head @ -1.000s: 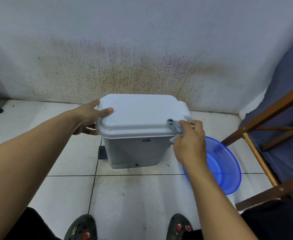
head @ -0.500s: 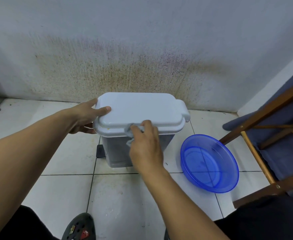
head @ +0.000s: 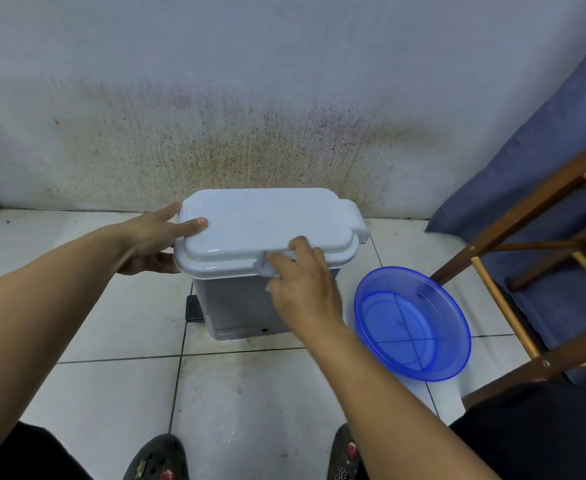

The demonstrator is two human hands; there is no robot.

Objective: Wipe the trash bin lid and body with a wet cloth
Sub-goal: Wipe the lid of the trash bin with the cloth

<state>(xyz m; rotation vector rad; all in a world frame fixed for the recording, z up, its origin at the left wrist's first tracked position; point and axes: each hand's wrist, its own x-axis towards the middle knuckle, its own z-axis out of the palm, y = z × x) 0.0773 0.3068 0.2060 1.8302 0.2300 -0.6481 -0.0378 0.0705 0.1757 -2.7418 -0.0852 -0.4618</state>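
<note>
The trash bin [head: 236, 306] stands upright on the tiled floor [head: 250, 393], just ahead of the person's shoes [head: 156, 459] and close to the stained wall. Its lid [head: 267, 220] is down.

The right hand [head: 302, 285] is the nearest. Its fingers are curled over a small grey cloth [head: 267, 263], bunched under the fingertips and pressed against the lid's front rim, where lid and body meet. This looks like the working hand, wiping along that edge. Most of the cloth is hidden beneath the hand.

The left hand [head: 156, 237] is at the bin's left end. The thumb lies flat on top of the lid, and the other fingers wrap the rim and side below it, clamping the edge. The grip probably keeps the light bin from sliding or tipping under the push of the wiping.

A black pedal [head: 194, 308] shows at the bin's lower left. A blue basin [head: 464, 323] sits on the floor just right of the bin, within easy reach, likely for rinsing the cloth. I cannot tell whether it holds water. A wooden chair frame [head: 527, 209] is further right.
</note>
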